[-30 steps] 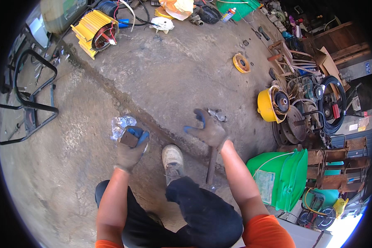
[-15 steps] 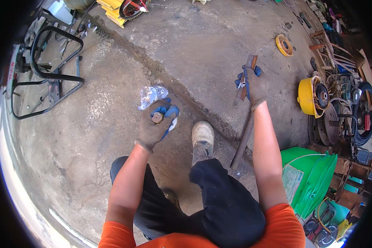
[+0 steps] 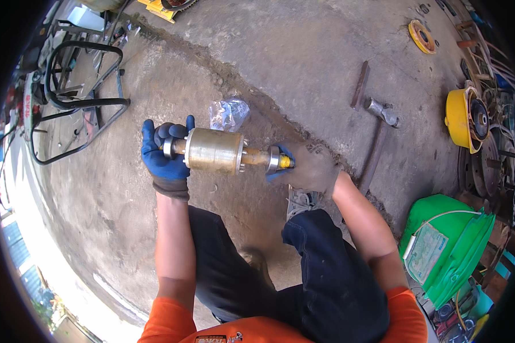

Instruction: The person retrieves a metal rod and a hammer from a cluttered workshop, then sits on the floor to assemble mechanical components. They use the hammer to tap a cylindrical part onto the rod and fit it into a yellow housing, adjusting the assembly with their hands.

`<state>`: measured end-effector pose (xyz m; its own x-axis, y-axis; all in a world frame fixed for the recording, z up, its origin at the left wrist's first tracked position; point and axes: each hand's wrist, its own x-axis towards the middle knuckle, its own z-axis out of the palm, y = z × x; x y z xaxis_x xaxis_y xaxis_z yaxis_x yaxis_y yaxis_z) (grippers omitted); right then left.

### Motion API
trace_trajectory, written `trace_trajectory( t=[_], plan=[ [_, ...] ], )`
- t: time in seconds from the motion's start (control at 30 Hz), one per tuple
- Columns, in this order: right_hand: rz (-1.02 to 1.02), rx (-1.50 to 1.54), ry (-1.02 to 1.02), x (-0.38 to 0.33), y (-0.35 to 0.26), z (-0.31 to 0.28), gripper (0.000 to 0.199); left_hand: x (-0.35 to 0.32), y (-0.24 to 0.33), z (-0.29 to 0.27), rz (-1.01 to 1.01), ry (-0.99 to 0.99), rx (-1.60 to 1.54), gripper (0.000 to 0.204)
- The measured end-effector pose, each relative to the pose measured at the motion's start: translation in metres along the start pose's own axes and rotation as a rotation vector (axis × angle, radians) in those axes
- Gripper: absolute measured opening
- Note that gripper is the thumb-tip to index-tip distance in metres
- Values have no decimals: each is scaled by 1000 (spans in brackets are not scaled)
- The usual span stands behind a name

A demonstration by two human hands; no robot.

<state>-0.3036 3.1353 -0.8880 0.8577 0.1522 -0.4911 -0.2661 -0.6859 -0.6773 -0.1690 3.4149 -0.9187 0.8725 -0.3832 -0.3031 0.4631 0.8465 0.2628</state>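
Rotor lies level, shaft left-right, left hand and right hand gripping ends.

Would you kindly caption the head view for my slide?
Gloved left hand and right hand hold a brass-coloured cylindrical rotor on a shaft above the concrete floor.

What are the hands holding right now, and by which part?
A brass-coloured motor rotor, held level between both gloved hands. The left hand grips the shaft end with its bearing; the right hand grips the opposite shaft end by the other bearing.
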Motion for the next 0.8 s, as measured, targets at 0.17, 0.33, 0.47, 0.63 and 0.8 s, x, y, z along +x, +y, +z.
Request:
trace_trajectory(
  t=[0.17, 0.33, 0.47, 0.63, 0.8],
  plan=[
    [200, -293, -58, -7, -13, 5, 58, 15, -13, -27, -184, 103, -75, 47],
    [334, 372, -334, -40, -7, -17, 45, 38, -36, -23, -444, 49, -121, 43],
    [367, 567, -237, -62, -28, -67, 35, 48, -81, 38, -374, 127, 106, 46],
    [460, 729, 1, -88, -40, -125, 33, 2, -130, 48, -341, 350, 609, 53],
    [587, 559, 146, -79, -29, -174, 39, -66, -168, 95, -431, 510, 660, 48]
  ],
)
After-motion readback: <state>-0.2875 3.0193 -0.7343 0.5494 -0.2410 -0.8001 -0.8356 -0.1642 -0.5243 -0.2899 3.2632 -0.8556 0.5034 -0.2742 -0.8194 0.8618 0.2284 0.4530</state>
